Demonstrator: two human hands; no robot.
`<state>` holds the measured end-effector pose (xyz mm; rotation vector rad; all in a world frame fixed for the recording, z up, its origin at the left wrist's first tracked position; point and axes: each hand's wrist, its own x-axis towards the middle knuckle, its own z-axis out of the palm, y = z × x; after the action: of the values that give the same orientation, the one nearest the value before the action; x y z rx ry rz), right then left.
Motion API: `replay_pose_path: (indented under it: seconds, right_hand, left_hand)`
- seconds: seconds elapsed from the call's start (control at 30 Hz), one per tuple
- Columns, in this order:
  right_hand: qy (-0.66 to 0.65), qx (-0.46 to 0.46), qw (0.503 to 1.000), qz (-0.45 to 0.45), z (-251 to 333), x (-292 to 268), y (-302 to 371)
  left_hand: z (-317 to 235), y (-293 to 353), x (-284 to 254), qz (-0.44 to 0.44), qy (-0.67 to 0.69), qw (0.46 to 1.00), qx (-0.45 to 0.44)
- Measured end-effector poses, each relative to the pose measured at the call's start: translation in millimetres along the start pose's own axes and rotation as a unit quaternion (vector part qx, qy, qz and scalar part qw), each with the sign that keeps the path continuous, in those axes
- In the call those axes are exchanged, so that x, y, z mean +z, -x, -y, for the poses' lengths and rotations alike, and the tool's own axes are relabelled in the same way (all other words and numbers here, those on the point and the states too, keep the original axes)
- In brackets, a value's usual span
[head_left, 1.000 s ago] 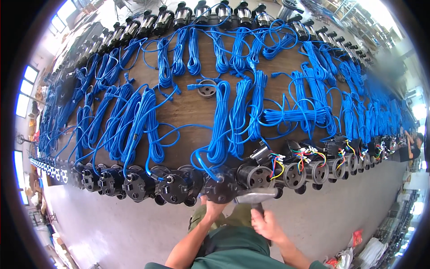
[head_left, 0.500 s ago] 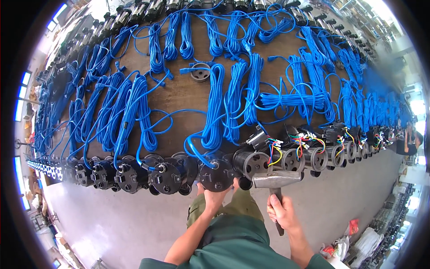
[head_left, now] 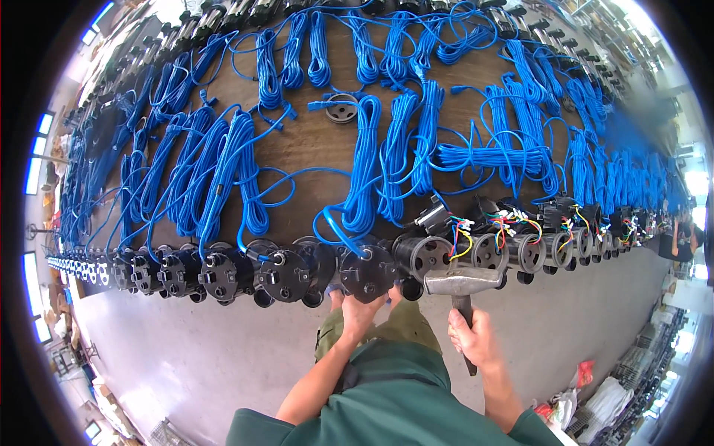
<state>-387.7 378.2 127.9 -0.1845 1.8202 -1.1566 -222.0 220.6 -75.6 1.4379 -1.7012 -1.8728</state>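
Note:
My right hand [head_left: 474, 338] is wrapped round the handle of a hammer [head_left: 462, 282], whose grey metal head lies level in front of the open motor ends. Just left of it, my left hand [head_left: 360, 315] is closed against the lower edge of a black cylindrical motor [head_left: 368, 273]; its fingertips are partly hidden under the round end cap. A blue cable [head_left: 339, 232] enters this cap near the top and runs back to a coiled bundle [head_left: 363, 163]. The hammer head appears apart from the capped motor, beside an uncapped motor [head_left: 430, 255].
Capped motors [head_left: 223, 271] line the table's near edge to the left. Uncapped ones [head_left: 526, 253] with coloured wires continue rightward. Blue cable coils [head_left: 245, 163] cover much of the brown table [head_left: 312, 197]; a grey metal wheel [head_left: 341, 109] lies among them. Another person [head_left: 678, 238] is at far right.
The table and motors have shifted slightly up and right in the view. The hammer sits a little higher in the picture. Both hands keep their holds.

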Motion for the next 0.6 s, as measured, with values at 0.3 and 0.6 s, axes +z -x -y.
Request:
replay_pose_path:
  seconds: [0.3,0.6]
  right_hand:
    - [0.271,-0.151,0.929,-0.203,3.0,22.5,18.5]
    - [0.07,-0.074,0.987,-0.121,-2.0,31.7,18.9]
  left_hand:
    - [40.5,-4.2,2.8,-0.01,-0.118,0.992,0.045]
    - [36.9,-9.4,-13.2,0.07,0.063,0.995,-0.029]
